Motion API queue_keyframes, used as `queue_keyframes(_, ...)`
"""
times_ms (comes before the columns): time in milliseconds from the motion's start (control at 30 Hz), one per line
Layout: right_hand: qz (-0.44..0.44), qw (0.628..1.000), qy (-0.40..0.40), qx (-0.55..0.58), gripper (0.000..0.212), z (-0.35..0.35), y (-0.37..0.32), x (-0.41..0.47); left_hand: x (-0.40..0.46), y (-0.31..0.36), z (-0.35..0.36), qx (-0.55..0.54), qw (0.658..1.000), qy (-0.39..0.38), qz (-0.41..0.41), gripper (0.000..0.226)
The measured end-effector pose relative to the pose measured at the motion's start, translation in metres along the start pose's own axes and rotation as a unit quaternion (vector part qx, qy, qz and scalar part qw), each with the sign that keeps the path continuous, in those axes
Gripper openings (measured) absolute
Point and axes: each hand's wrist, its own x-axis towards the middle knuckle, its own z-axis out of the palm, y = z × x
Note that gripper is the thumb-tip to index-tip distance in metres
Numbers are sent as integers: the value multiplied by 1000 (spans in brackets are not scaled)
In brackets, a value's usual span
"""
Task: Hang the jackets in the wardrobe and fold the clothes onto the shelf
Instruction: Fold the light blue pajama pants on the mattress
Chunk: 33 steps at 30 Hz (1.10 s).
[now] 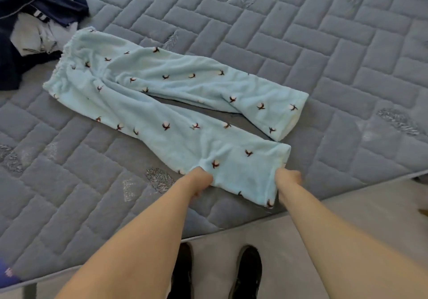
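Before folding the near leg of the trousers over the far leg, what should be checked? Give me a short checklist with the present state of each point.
1. Left hand grips the near leg's hem: ok.
2. Right hand grips the same hem: ok.
3. Trousers lie spread on the mattress: ok.
4. Legs lie together: not ok, a gap shows between them.
5. Fabric smooth: not ok, wrinkles near the waistband.
6. Pile of clothes clear of the trousers: cannot tell, it lies close to the waistband.
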Motion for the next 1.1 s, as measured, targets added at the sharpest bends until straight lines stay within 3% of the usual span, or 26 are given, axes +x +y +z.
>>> queue_keyframes(133,-130,978,-21,-162,56,11,-7,-22,13,2,-26,-63,995,72,19,20)
queue_keyframes(267,-282,898,-90,-326,56,46,-28,-49,29,-19,-69,-91,990,106,11,7)
queue_keyframes(500,-383,800,-190,-421,55,183,-90,-117,66,-96,-192,-254,950,181,-13,14)
queue_keyframes(733,-415,768,-207,-442,49,369,-147,-181,134,-184,-343,-464,856,222,-50,9)
queue_keyframes(833,-469,751,-167,-434,49,440,-172,-192,176,-200,-398,-565,793,227,-30,5)
queue_keyframes(1000,-507,725,-111,-453,52,511,-194,-180,238,-193,-452,-712,680,171,35,23)
queue_keyframes(1100,-504,718,-87,-471,48,526,-196,-166,254,-189,-466,-705,699,117,34,19)
